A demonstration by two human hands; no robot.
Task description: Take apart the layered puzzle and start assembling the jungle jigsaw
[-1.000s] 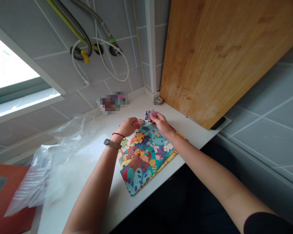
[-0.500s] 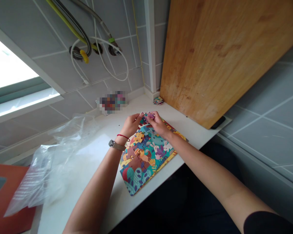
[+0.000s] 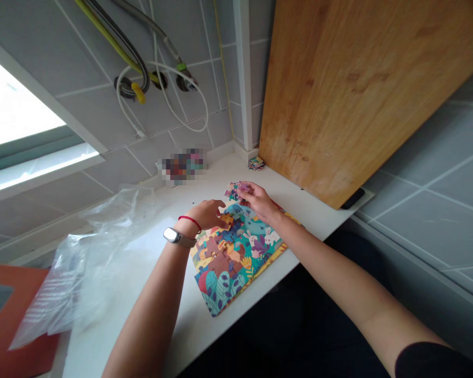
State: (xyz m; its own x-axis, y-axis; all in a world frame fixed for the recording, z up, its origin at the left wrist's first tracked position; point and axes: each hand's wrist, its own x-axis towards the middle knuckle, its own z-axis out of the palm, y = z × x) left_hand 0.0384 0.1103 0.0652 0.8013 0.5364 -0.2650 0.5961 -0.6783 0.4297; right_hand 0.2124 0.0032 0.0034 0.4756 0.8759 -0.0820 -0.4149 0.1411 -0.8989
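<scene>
A colourful jigsaw puzzle [image 3: 236, 262] with rabbits and leaves lies on the white countertop [image 3: 181, 325]. My left hand [image 3: 207, 215] is over its upper left part, fingertips pinching an orange jigsaw piece [image 3: 227, 220]. My right hand [image 3: 258, 202] is at the puzzle's top edge, its fingers on a pink and purple jigsaw piece [image 3: 236, 190] that extends past the assembled area. A small stack of puzzle pieces [image 3: 256, 163] sits against the wall, beyond both hands.
A crumpled clear plastic bag [image 3: 90, 268] lies left of my arm, above a red board [image 3: 8, 315]. A pixelated object [image 3: 183, 165] stands by the wall. A large wooden board [image 3: 339, 94] leans behind the counter. Hoses and a white cable [image 3: 153, 63] hang above.
My left hand has moved back and down from the puzzle's top edge, apart from my right hand, and now has the orange piece. My right hand has stayed near the top edge.
</scene>
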